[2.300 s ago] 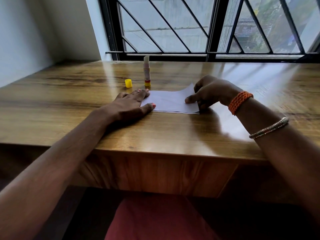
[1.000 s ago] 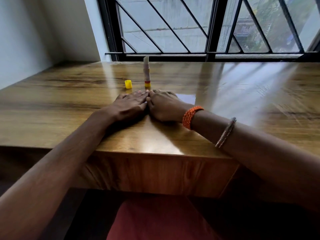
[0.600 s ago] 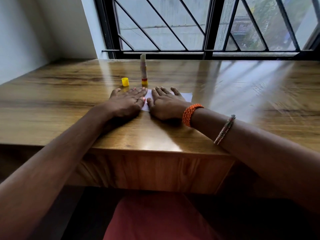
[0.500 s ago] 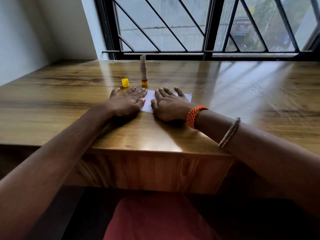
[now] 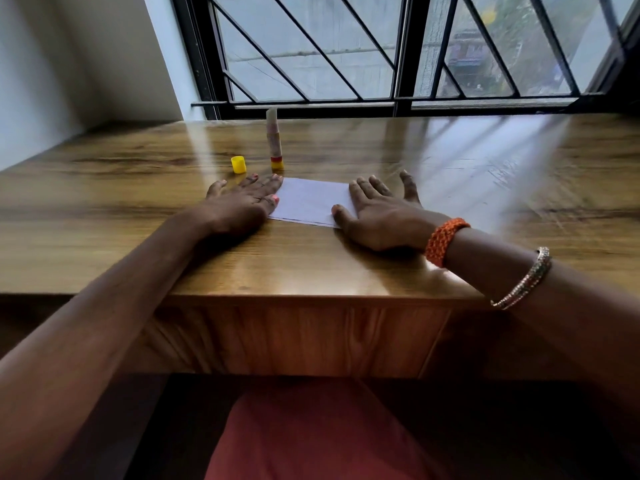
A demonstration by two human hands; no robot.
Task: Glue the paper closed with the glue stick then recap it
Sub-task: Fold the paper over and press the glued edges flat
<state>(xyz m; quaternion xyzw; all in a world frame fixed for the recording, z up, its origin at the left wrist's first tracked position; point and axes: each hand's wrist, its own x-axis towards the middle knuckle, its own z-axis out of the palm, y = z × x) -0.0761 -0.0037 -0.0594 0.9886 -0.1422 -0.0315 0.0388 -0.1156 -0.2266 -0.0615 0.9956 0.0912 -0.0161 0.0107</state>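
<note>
Both hands lie flat and spread on the wooden table (image 5: 104, 209), gripping nothing. From the head camera, the left hand (image 5: 239, 206) rests palm down with its fingertips touching the left edge of the folded paper (image 5: 308, 202), while the right hand (image 5: 381, 213) presses palm down over the paper's right end, thumb on the near corner. The paper sits between the two hands, near the front of the table, lying flat with its layers together, so the pressing looks like the sealing of a glued fold; that is a judgement, since no glue line shows. Just beyond the left hand's fingertips stands the glue stick (image 5: 274, 140), upright and uncapped, with its yellow cap (image 5: 238, 164) set on the table just to its left, apart from it. Recapping seems to be what remains. The paper is light, thin and easily slid or creased, best held down by flat fingers. The stick is a light, rigid tube, tall and narrow, so it could tip; it is best taken round the middle of the barrel. The small cap should be pinched by its sides.
</note>
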